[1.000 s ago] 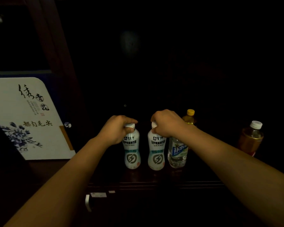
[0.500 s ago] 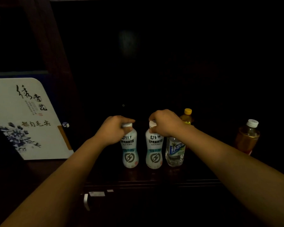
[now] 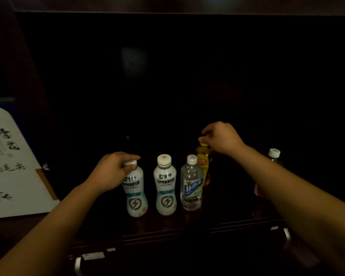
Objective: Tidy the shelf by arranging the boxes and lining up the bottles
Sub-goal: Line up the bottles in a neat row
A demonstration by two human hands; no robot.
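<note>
On the dark shelf (image 3: 187, 226) stand several bottles in a rough row. My left hand (image 3: 112, 172) grips the neck and cap of the left white bottle (image 3: 136, 196). Beside it stands a second white bottle (image 3: 165, 188), untouched, then a clear water bottle (image 3: 191, 186). Behind that one is a yellow-capped bottle (image 3: 203, 162). My right hand (image 3: 221, 138) hovers just above its cap with fingers curled, holding nothing that I can see. An amber bottle with a white cap (image 3: 273, 156) stands far right, partly hidden by my right forearm.
A white box (image 3: 14, 166) with dark calligraphy and a blue flower print leans at the left, beyond a dark wooden upright. The shelf's back is black and featureless. Small metal fittings glint on the front edge (image 3: 92, 255).
My right hand let go of the second white bottle and moved right and back to the yellow-capped bottle. My left hand still holds the left white bottle. The view shifted slightly.
</note>
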